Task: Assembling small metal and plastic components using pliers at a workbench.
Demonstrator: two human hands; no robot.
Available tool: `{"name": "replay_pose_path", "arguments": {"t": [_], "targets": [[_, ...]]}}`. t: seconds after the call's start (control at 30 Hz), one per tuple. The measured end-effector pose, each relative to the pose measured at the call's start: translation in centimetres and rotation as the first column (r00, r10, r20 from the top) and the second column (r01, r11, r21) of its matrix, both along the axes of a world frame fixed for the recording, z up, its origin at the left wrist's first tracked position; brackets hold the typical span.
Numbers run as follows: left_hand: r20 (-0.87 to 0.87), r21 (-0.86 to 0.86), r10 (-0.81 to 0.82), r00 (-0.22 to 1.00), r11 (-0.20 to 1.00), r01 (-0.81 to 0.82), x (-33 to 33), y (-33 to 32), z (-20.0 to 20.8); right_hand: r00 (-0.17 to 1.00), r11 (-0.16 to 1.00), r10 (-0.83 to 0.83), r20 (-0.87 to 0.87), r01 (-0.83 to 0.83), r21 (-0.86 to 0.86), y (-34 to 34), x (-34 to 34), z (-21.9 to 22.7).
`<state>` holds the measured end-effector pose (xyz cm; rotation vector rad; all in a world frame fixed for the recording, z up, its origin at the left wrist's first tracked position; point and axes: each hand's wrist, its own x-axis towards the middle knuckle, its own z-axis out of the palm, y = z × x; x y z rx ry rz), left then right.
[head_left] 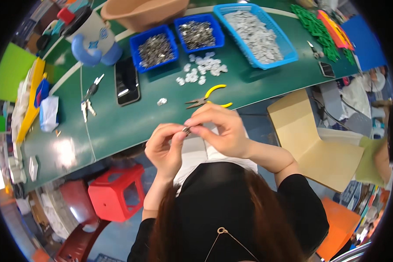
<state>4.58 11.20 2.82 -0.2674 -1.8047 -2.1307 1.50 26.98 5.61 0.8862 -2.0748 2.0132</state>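
My left hand [165,147] and my right hand [222,130] meet over my lap, just off the table's near edge. Between their fingertips they pinch a small dark metal part [187,130], mostly covered by the fingers. Just beyond my right hand lie pliers with yellow handles [214,92], jaws toward the left. One small whitish piece [162,101] rests on the table by itself. Farther back is a loose group of small white pieces [209,64]. Two blue trays [175,51] [222,38] hold many small metal parts, and a light-blue basket [288,60] is filled with flat whitish pieces.
On the green table [118,126] lie a black phone [127,82], keys [91,91], a large mug [89,41] and a brown basin [146,13]. Green strips [316,32] and a smaller phone [326,69] are at the right. A red stool [111,198] and beige chair [323,159] flank me.
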Motion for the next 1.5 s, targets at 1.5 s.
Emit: {"name": "replay_pose_path", "arguments": {"t": [1.5], "targets": [[0.394, 0.453, -0.635, 0.664, 0.763, 0.461, -1.2, -3.1, 0.2, 0.586, 0.882, 0.441, 0.68, -0.424, -0.206, 1.2, -2.6, 1.1]]}}
